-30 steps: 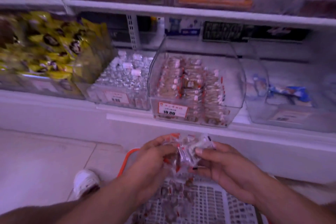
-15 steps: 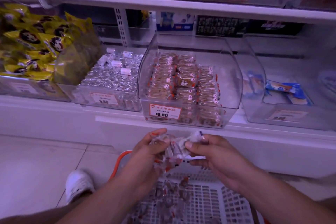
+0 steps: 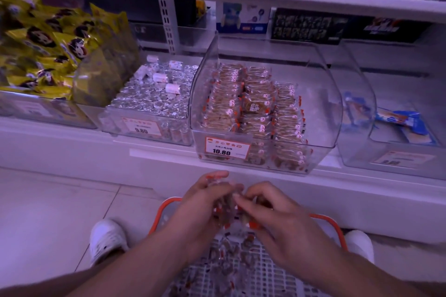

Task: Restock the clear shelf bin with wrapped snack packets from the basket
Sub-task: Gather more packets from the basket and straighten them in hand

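A clear shelf bin [image 3: 323, 113] with a 10.80 price label stands on the low shelf, holding rows of wrapped snack packets [image 3: 255, 103]. Below it, my left hand [image 3: 202, 210] and my right hand [image 3: 272, 219] press together around a bunch of wrapped snack packets [image 3: 228, 207] with red ends. The hands hover over a white lattice basket [image 3: 272, 275] with an orange rim, which holds more loose packets [image 3: 229, 253]. The bunch sits lower than the bin's front edge.
A clear bin of silver-wrapped sweets [image 3: 149, 101] stands left of the target bin, yellow bags [image 3: 48, 48] further left. A nearly bare clear bin with blue packets [image 3: 400, 123] is on the right. White shoes [image 3: 106, 239] flank the basket on the tiled floor.
Both hands have closed in tighter around the bunch of packets and dropped slightly toward the basket. The view has tilted down, so the shelf bins sit higher in frame.
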The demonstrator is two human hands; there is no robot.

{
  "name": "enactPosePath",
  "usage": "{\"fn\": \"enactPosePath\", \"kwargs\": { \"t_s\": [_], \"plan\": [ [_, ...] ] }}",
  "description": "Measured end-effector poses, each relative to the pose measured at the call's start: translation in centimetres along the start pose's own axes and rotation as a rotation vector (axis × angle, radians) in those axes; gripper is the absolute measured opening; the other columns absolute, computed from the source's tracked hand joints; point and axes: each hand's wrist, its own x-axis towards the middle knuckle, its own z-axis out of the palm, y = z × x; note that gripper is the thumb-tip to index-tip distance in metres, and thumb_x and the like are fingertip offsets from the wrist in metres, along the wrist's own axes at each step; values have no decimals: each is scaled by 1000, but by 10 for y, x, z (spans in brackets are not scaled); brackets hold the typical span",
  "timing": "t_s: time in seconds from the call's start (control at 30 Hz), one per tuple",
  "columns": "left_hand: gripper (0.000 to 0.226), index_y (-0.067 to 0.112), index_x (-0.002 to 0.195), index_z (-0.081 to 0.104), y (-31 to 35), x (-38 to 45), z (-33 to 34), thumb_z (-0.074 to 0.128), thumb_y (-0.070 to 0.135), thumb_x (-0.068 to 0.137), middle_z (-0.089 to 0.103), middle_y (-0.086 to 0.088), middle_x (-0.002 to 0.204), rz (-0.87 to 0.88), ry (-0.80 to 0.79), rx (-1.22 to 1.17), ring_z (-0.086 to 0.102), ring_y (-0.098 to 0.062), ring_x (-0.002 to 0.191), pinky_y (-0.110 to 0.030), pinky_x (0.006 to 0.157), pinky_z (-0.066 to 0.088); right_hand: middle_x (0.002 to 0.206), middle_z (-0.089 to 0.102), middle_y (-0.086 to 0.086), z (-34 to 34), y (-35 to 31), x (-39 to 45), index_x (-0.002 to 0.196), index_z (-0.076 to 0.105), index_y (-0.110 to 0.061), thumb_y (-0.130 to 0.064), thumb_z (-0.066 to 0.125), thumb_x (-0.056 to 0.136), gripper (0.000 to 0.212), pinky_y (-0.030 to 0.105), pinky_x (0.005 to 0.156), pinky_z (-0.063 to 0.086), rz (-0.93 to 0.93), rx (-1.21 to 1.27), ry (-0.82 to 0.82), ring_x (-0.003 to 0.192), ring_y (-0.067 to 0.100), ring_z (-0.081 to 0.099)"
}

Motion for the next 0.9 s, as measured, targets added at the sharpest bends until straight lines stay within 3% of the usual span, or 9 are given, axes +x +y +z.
{"fn": "enactPosePath", "kwargs": {
  "t_s": [0.1, 0.2, 0.27, 0.37, 0.47, 0.57, 0.7, 0.8, 0.9],
  "plan": [
    [34, 13, 115, 62, 2, 1, -3, 63, -3, 85, 74, -19, 98, 48, 67, -18, 69, -26, 74, -33, 61, 52, 104, 71, -12, -9, -1, 3, 111, 75, -27, -14, 74, 84, 30, 18, 83, 51, 198, 283, 84, 95, 6, 68],
    [31, 13, 113, 62, 5, 1, -4, 65, -3, 86, 75, -20, 98, 102, 84, 18, 73, -26, 72, -31, 55, 53, 84, 77, 4, -23, 1, 12, 94, 73, -20, -24, 80, 77, 19, 25, 67, 54, 546, 752, 142, 74, 16, 69],
    [30, 16, 111, 65, 3, -1, -4, 66, -1, 87, 75, -19, 101, 112, 60, 69, 72, -27, 76, -32, 58, 54, 80, 74, 7, -22, 4, 14, 94, 71, -12, -26, 80, 79, 22, 28, 59, 49, 669, 848, 104, 64, 17, 61],
    [27, 22, 105, 71, -4, -4, 1, 67, 2, 86, 74, -18, 103, 93, -21, 135, 61, -32, 86, -45, 77, 44, 73, 65, 6, -13, 3, 16, 108, 66, -7, -14, 68, 90, 20, 24, 55, 46, 751, 877, 60, 56, 13, 55],
    [21, 24, 101, 73, -6, -7, 5, 71, 16, 81, 73, -17, 99, 81, -81, 136, 64, -31, 84, -46, 79, 50, 66, 68, 0, -8, 3, 18, 118, 58, -17, -7, 70, 88, 34, 20, 49, 46, 769, 877, 92, 50, 11, 56],
    [23, 24, 101, 73, -6, -7, 4, 71, 20, 78, 73, -16, 97, 78, -76, 148, 66, -28, 77, -41, 74, 51, 70, 74, 6, -7, 4, 18, 110, 60, -17, -10, 78, 81, 35, 19, 47, 46, 783, 852, 181, 48, 10, 60],
    [18, 25, 104, 69, -11, -5, 0, 65, 12, 93, 71, -12, 80, 184, 76, 249, 60, -25, 70, -39, 66, 45, 58, 66, 2, -7, 12, 15, 82, 68, -21, -18, 84, 76, 17, 23, 47, 41, 728, 515, 381, 48, 9, 52],
    [20, 26, 108, 65, -20, -6, 5, 66, 14, 93, 67, -11, 73, 258, 74, 273, 60, -22, 69, -36, 68, 48, 54, 58, 4, 1, 8, 14, 77, 70, -31, -24, 82, 76, 15, 30, 47, 40, 691, 342, 324, 45, 7, 47],
    [24, 22, 112, 64, -28, -6, 12, 66, 22, 88, 70, -21, 91, 214, 32, 166, 66, -28, 81, -39, 76, 54, 58, 57, -4, 14, -6, 16, 83, 73, -34, -21, 75, 79, 13, 32, 53, 44, 601, 425, 194, 51, 8, 52]
  ]
}}
